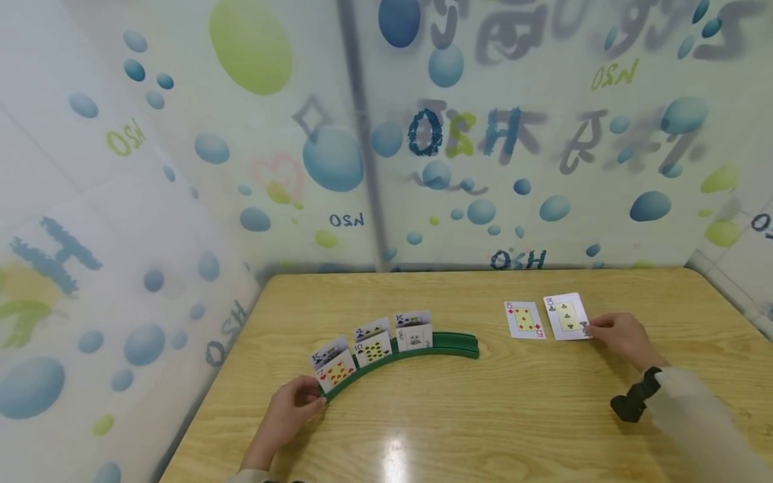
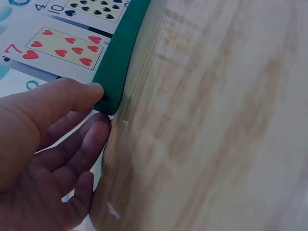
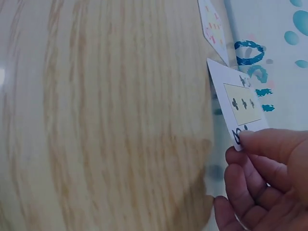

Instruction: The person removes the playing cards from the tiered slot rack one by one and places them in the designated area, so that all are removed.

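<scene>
At the left end of a curved green card holder [image 1: 455, 345], my left hand [image 1: 290, 409] grips the tip; the left wrist view shows the thumb on its edge. Upright in the holder stand a seven of hearts [image 1: 335, 373], a ten of spades [image 1: 373, 350] and a card with a pale black-and-white picture [image 1: 415, 339]. Behind them rise two kings and a four, partly hidden. Over on the right, my right hand [image 1: 622, 339] pinches a three of clubs [image 1: 566, 316] by its near right corner. A five of diamonds [image 1: 524, 320] lies face up just left of that card.
The wooden table [image 1: 423, 416] meets a wall [image 1: 531, 134] printed with coloured drops and lettering along its back edge. Another such wall [image 1: 121, 268] runs down the left side. Bare holder track extends right of the pale picture card.
</scene>
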Tool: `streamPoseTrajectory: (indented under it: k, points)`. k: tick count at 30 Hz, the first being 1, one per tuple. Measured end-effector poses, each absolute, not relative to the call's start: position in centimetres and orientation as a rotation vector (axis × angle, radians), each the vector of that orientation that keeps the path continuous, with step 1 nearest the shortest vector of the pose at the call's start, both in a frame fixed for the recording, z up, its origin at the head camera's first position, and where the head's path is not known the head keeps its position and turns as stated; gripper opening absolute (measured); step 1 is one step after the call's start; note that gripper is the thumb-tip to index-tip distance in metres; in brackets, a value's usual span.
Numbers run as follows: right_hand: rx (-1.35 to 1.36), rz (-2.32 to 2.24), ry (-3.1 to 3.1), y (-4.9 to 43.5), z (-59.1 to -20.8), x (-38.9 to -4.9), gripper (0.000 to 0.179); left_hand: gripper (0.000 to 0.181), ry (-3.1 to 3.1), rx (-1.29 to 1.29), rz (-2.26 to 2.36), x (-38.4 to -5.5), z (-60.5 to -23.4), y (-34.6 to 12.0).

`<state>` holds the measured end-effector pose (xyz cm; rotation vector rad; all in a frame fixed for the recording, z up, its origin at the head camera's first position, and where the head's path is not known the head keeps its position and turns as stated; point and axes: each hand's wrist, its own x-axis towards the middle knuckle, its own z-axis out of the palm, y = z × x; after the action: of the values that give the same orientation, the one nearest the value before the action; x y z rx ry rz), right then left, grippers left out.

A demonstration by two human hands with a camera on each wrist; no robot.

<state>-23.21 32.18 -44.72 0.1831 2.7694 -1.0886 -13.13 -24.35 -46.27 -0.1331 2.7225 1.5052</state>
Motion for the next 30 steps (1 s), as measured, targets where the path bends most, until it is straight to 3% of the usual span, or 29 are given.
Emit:
streamPoseTrajectory:
  k: [30]
  points:
    - [0.251,-1.069,2.933,30.8,-45.6,-22.8,0.027,0.025,2.711,-0.154,1.506,-13.1,-46.0,-24.3]
